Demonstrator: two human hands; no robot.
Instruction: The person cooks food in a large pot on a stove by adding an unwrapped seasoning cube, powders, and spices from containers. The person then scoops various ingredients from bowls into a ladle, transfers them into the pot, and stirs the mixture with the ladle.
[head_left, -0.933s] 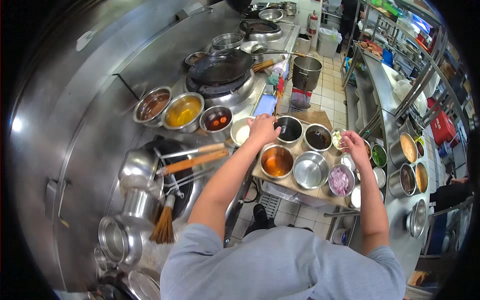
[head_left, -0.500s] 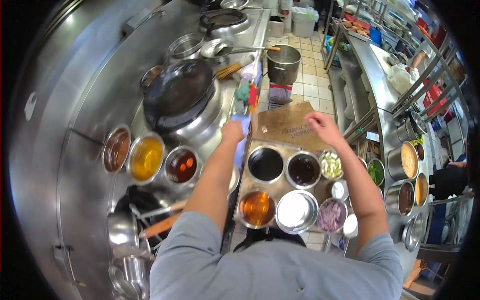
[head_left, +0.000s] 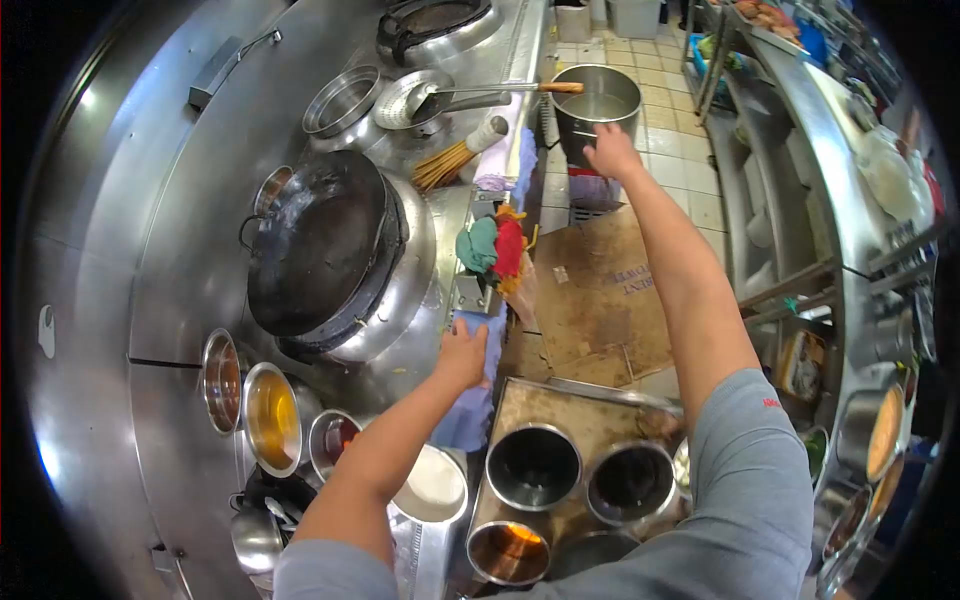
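My left hand (head_left: 463,358) is on a blue cloth (head_left: 468,420) draped over the counter's edge, its fingers bent against the fabric. Reaching far forward, my right hand (head_left: 612,153) is at the near side of a deep metal pot (head_left: 575,130) that holds cloudy liquid. Its fingers are apart beside the pot's handle, and I cannot tell whether they touch it. Across the pot's rim lies the wooden-ended handle of a perforated strainer (head_left: 403,98). Between my hands, a green cloth (head_left: 477,245) and a red cloth (head_left: 508,245) hang at the counter edge.
A black wok (head_left: 315,240) sits on the stove at left, near a bamboo brush (head_left: 445,165). Bowls of sauce, such as the yellow oil bowl (head_left: 272,415), stand below it. Dark-liquid pots (head_left: 533,467) stand on a cart. Flattened cardboard (head_left: 595,285) covers the floor; shelving (head_left: 770,200) runs along the right.
My right hand has moved forward to the pot. My left hand stays at the blue cloth. The view has shifted forward, so the cart's containers now appear lower.
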